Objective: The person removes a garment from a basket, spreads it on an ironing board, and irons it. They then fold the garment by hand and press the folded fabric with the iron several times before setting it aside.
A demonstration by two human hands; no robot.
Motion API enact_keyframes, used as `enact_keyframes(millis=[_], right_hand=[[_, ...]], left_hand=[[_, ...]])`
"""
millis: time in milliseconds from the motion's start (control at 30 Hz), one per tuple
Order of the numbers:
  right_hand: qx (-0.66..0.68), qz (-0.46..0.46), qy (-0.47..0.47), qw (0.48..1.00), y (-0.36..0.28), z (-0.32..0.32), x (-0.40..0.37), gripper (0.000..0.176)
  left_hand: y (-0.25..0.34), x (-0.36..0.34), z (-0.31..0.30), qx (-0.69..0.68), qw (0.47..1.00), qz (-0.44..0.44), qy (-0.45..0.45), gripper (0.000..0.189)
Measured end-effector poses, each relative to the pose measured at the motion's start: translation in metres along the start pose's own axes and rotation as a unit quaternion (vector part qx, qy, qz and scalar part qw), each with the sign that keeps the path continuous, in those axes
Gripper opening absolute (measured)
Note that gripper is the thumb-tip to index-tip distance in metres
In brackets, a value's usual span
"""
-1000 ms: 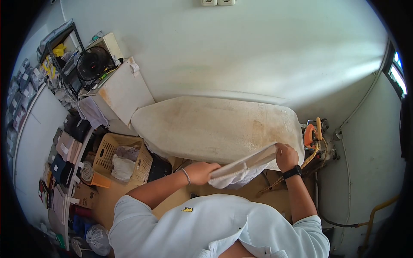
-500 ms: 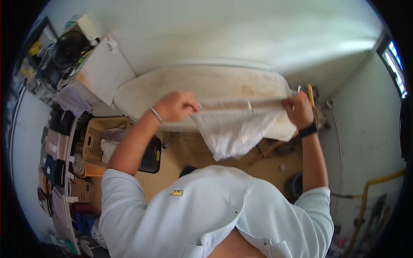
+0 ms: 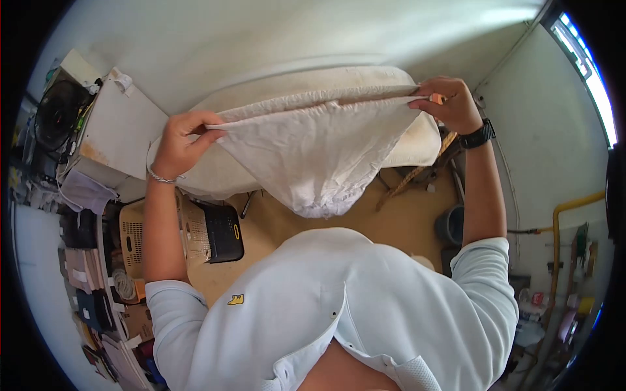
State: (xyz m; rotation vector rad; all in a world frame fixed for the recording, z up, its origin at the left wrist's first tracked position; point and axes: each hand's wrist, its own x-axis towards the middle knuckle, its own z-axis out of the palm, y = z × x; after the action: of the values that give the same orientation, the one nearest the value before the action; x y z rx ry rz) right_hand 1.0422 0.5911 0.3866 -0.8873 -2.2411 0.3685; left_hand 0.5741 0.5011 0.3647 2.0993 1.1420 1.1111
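My left hand (image 3: 186,144) pinches one end of the gathered edge of a white cloth (image 3: 313,146), thumb and forefinger pressed close with only the fabric between them. My right hand (image 3: 454,104) nips the other end the same way, its fingers folded over the band. Nearest to me, below that grip, is my pale shirt (image 3: 293,280), with a small yellow emblem (image 3: 236,300) on the chest. A twisted bracelet (image 3: 163,176) circles my left wrist, and a black watch (image 3: 479,135) circles my right. Between my hands the cloth spans wide, its edge showing as two gathered lines with a narrow gap; the rest narrows downward to a bunched bottom, apart from my shirt and seen against the tan floor (image 3: 280,208).

Beyond it lies the padded board (image 3: 417,142), partly covered from my view; I cannot tell whether the cloth touches it. Below my left hand, a tan basket (image 3: 132,225) shows behind my forearm, with a black basket (image 3: 225,233) just beside it. Left of these are folded clothes (image 3: 81,270) on shelves. On the right, a dark bucket (image 3: 449,225) stands on the floor near a yellow pipe (image 3: 556,244). Farther off, a black fan (image 3: 60,112) sits near a white cabinet (image 3: 120,133), and behind the board rises the pale wall (image 3: 215,39)
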Motion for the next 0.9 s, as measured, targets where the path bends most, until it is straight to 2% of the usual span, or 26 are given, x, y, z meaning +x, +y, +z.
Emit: enact_keyframes(millis=[100,133,233,267,300,433,533,633,700,833,900], right_hand=[[-0.080,0.021,-0.060,0.995,-0.017,0.006,0.000,0.024],[-0.061,-0.003,-0.051,0.997,-0.018,0.015,0.000,0.028],[-0.082,0.020,-0.068,0.994,-0.040,0.026,-0.002,0.028],[-0.063,-0.002,-0.041,0.997,-0.050,0.029,-0.004,0.027],[-0.043,-0.024,-0.013,0.999,-0.056,0.032,-0.007,0.027],[-0.060,-0.007,-0.024,0.998,-0.058,0.040,-0.018,0.030],[-0.105,0.016,-0.054,0.993,-0.066,0.038,-0.020,0.032],[-0.102,0.051,-0.092,0.989,-0.074,0.039,-0.021,0.025],[0.039,0.040,-0.014,0.998,-0.075,0.050,-0.021,0.020],[0.116,0.094,-0.013,0.989,-0.075,0.057,-0.028,0.012],[0.121,0.114,-0.051,0.985,-0.077,0.054,-0.035,0.024]], left_hand=[[-0.001,-0.012,-0.020,0.018,0.999,-0.025,-0.034,0.013],[-0.005,-0.016,-0.026,0.050,0.998,0.005,-0.042,0.017],[-0.009,-0.020,-0.039,0.095,0.992,0.060,-0.051,0.026],[-0.008,-0.021,-0.043,0.121,0.989,0.080,-0.041,0.032],[-0.008,-0.024,-0.046,0.110,0.990,0.080,-0.023,0.028],[-0.002,-0.026,-0.048,0.112,0.991,0.072,-0.017,0.028],[-0.014,-0.027,-0.056,0.095,0.992,0.064,-0.044,0.029],[-0.022,-0.025,-0.058,0.070,0.995,0.023,-0.067,0.029],[-0.027,-0.025,-0.059,-0.003,0.998,-0.012,-0.064,0.031],[-0.039,-0.031,-0.066,0.013,0.997,-0.026,-0.077,0.034],[-0.046,-0.039,-0.070,0.029,0.994,-0.017,-0.104,0.036]])
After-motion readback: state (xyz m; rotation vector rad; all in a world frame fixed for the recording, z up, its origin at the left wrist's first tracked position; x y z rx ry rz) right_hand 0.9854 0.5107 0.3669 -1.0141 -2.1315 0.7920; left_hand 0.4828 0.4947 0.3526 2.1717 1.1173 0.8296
